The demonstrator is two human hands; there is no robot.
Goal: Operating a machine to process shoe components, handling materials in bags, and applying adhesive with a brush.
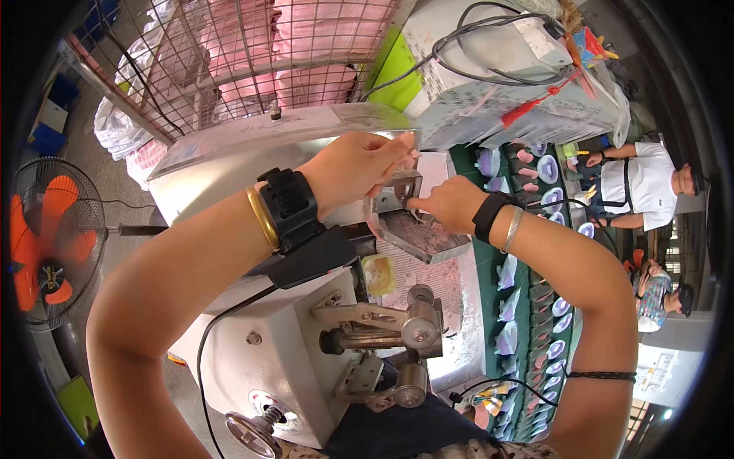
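My left hand (365, 167) is raised over the machine, its fingers curled together beside a clear plastic guard (367, 116). Whatever may be between those fingertips is too small to make out. Lower and to the right, my right hand (453, 205) has its fingers bent, with the fingertips at the rim of a metal tray (428, 239) that has pinkish smears inside. Any small thing in its grasp is hidden. Nearer to me stands a pale machine body (260, 336) with metal rollers (413, 329) and a handwheel (252, 432).
A green conveyor (480, 298) carrying lilac and pink pieces runs along the right. A small yellow container (378, 275) sits below the tray. Behind are a wire cage (237, 53) of pink material and a white box (466, 69) with cables. An orange fan (53, 237) stands left; two people work far right.
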